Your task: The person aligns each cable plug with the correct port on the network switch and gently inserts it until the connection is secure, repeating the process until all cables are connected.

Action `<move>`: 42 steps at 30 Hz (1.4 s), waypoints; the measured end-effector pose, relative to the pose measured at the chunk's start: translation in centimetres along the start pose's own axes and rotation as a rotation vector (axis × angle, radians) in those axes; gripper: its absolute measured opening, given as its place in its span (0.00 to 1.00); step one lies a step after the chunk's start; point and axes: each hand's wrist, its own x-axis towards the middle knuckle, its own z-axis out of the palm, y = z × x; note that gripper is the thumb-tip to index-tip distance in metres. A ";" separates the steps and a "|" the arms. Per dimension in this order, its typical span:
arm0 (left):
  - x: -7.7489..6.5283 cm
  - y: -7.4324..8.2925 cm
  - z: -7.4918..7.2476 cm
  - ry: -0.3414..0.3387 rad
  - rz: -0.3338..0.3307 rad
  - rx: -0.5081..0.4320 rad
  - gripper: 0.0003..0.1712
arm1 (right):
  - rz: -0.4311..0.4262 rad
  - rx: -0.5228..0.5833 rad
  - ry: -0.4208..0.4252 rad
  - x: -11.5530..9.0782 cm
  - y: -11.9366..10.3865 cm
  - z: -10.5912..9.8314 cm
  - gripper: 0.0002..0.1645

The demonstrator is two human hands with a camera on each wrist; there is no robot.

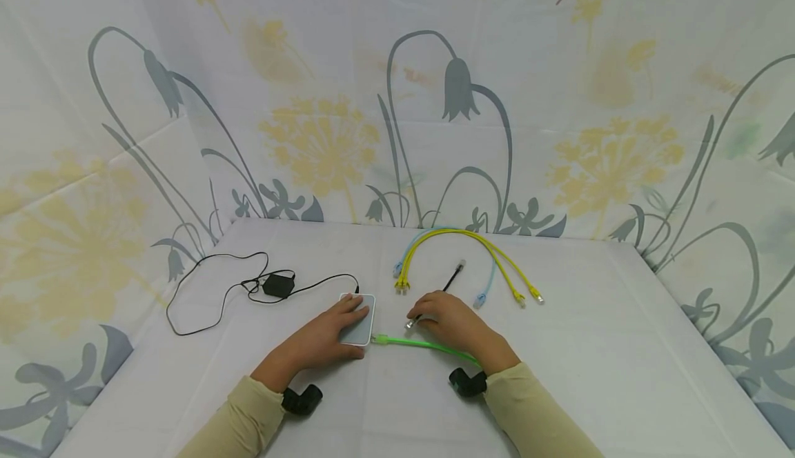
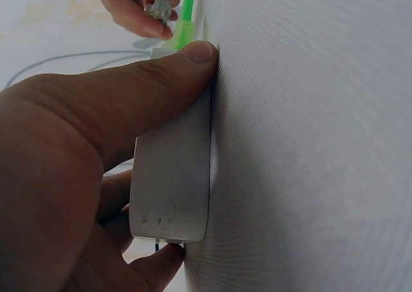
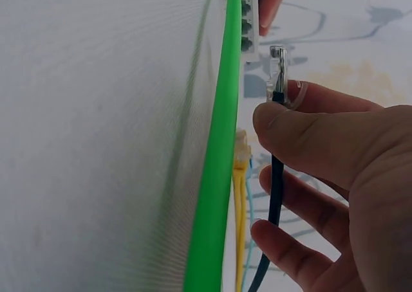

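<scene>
My left hand (image 1: 326, 334) grips a small white network switch (image 1: 357, 334) lying on the table, thumb along its near edge and fingers over its top. A bright green network cable (image 1: 428, 344) ends at the switch's right side, where a row of ports (image 3: 246, 25) shows in the right wrist view. Between thumb and fingers my right hand (image 1: 450, 316) pinches a short black network cable (image 3: 277, 182) just behind its clear plug (image 3: 278, 70). That plug points toward the switch and stands apart from it. The black cable's other plug (image 1: 462, 263) extends beyond my hand.
A black power adapter (image 1: 277, 285) with a looped thin cord lies left, its lead reaching the switch's far edge. Yellow network cables (image 1: 475, 234) arc across the back right, with a light blue cable (image 1: 491, 282) beside them. A flower-printed curtain (image 1: 397, 134) hangs behind the table.
</scene>
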 end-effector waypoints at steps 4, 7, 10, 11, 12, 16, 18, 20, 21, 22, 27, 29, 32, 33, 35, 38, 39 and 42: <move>0.0 0.0 0.0 0.001 0.003 0.002 0.45 | -0.034 0.003 0.009 0.1 0.0 0.0 0.11; 0.0 0.0 0.0 0.002 0.001 0.002 0.45 | -0.070 -0.012 0.029 0.1 -0.2 0.0 0.12; 0.0 0.0 0.1 0.000 -0.007 0.004 0.45 | -0.101 -0.048 0.058 0.1 -0.3 -0.1 0.12; 0.0 0.0 0.0 -0.001 -0.009 0.004 0.45 | -0.107 -0.062 0.064 0.1 -0.4 -0.1 0.12; 0.0 0.0 0.0 -0.001 -0.008 0.005 0.45 | -0.112 -0.071 0.071 0.1 -0.4 -0.1 0.12; 0.0 0.0 0.0 -0.006 -0.008 0.006 0.45 | -0.116 -0.104 0.087 0.1 -0.5 -0.1 0.12; 0.0 -0.1 0.0 -0.006 -0.002 0.007 0.45 | -0.096 -0.123 0.092 0.1 -0.6 -0.1 0.13; 0.0 -0.1 0.0 -0.007 -0.003 0.008 0.45 | -0.071 -0.152 0.094 0.1 -0.7 0.0 0.13; 0.0 -0.1 0.0 -0.008 -0.002 0.009 0.45 | -0.056 -0.168 0.094 0.1 -0.8 0.0 0.13; 0.0 -0.1 0.0 -0.007 -0.002 0.009 0.45 | -0.042 -0.184 0.092 0.1 -0.8 0.0 0.13; 0.0 -0.1 -0.1 -0.005 -0.001 0.017 0.46 | -0.008 -0.246 0.096 0.1 -0.9 0.0 0.13; 0.0 -0.1 0.0 -0.002 0.004 0.015 0.45 | -0.008 -0.257 0.108 0.1 -1.0 0.0 0.13; 0.0 -0.1 0.0 -0.001 0.010 0.007 0.45 | -0.013 -0.278 0.128 0.1 -1.1 0.0 0.13; 0.0 -0.1 0.0 -0.001 0.012 0.006 0.45 | -0.013 -0.286 0.133 0.1 -1.2 -0.1 0.13; 0.0 -0.1 0.0 -0.001 0.016 0.003 0.45 | -0.002 -0.296 0.128 0.1 -1.3 -0.1 0.13; 0.0 -0.1 0.0 -0.001 0.016 0.006 0.45 | 0.010 -0.312 0.123 0.2 -1.4 -0.2 0.13; 0.0 -0.1 0.0 -0.001 0.015 0.008 0.45 | 0.010 -0.321 0.126 0.2 -1.4 -0.2 0.13; 0.0 -0.2 0.0 0.000 0.018 0.013 0.45 | 0.012 -0.335 0.129 0.2 -1.4 -0.1 0.13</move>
